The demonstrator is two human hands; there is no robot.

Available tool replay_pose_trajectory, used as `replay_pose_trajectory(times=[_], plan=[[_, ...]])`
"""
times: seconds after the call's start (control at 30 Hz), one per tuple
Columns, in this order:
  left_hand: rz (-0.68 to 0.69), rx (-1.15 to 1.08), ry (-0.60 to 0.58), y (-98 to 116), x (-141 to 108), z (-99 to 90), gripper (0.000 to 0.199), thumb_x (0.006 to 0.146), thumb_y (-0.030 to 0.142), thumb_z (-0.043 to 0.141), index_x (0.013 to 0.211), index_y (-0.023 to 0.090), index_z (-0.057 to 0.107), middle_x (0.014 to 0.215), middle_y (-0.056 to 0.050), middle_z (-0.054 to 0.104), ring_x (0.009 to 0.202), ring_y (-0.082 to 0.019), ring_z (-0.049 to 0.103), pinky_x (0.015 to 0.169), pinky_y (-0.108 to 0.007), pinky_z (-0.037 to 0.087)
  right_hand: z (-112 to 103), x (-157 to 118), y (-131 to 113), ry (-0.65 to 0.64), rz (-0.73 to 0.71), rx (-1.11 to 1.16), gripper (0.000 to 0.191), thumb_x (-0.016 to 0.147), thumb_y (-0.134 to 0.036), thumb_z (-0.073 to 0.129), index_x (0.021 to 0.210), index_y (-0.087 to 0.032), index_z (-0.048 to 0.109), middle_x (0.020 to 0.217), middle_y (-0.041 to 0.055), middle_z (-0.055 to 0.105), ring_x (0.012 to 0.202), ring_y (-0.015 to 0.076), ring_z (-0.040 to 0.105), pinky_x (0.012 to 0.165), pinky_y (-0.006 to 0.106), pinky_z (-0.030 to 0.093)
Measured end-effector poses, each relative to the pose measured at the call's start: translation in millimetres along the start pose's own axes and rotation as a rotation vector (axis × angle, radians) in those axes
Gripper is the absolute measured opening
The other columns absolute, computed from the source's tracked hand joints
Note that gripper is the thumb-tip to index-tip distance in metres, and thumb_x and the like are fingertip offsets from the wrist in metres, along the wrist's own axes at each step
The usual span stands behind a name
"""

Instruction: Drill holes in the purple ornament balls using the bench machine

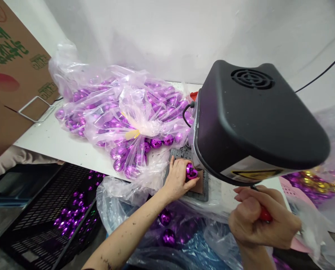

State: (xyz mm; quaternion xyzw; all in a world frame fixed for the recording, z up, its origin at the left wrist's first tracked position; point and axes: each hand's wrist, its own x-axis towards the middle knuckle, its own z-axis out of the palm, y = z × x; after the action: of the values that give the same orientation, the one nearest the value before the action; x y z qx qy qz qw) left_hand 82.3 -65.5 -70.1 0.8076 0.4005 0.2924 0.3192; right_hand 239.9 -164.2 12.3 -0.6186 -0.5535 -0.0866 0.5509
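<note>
My left hand (180, 178) holds a shiny purple ball (191, 171) between its fingers, over the dark base plate (202, 195) of a machine. Above and to the right stands the machine's large black housing (257, 120), with a round vent and a yellow warning label. My right hand (264, 219) is wrapped round a red-tipped handle (265, 214) below the housing. Clear plastic bags (133, 108) full of purple balls, one tied with a yellow tie, lie on the white table to the left of my left hand.
A cardboard box (18, 78) stands at the far left. Below the table are a black crate (35, 213) with small purple balls and an open plastic bag (119, 198) with larger ones. A pink basket (293, 193) and purple and gold balls (313, 183) are at the right.
</note>
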Motion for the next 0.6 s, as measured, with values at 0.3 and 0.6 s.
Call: replay_pose_trajectory(times=[0.3, 0.6], plan=[[-0.006, -0.036, 0.039, 2, 2, -1.3, 0.041, 0.086, 0.039, 0.068, 0.121, 0.02, 0.058, 0.114, -0.01, 0.067, 0.116, -0.029, 0.06, 0.125, -0.059, 0.022, 24, -5, 16, 0.159, -0.196, -0.078, 0.008, 0.082, -0.016, 0.057, 0.078, -0.016, 0.065, 0.07, 0.0031, 0.059, 0.065, 0.0123, 0.056, 0.063, 0.028, 0.048], [-0.003, -0.049, 0.039, 2, 2, 0.4, 0.04, 0.084, 0.032, 0.07, 0.121, 0.021, 0.057, 0.114, -0.009, 0.066, 0.116, -0.029, 0.06, 0.125, -0.059, 0.022, 3, 3, 9, -0.121, -0.102, -0.114, 0.019, 0.091, -0.027, 0.055, 0.079, -0.017, 0.064, 0.069, 0.0024, 0.059, 0.063, 0.0107, 0.058, 0.056, 0.023, 0.044]])
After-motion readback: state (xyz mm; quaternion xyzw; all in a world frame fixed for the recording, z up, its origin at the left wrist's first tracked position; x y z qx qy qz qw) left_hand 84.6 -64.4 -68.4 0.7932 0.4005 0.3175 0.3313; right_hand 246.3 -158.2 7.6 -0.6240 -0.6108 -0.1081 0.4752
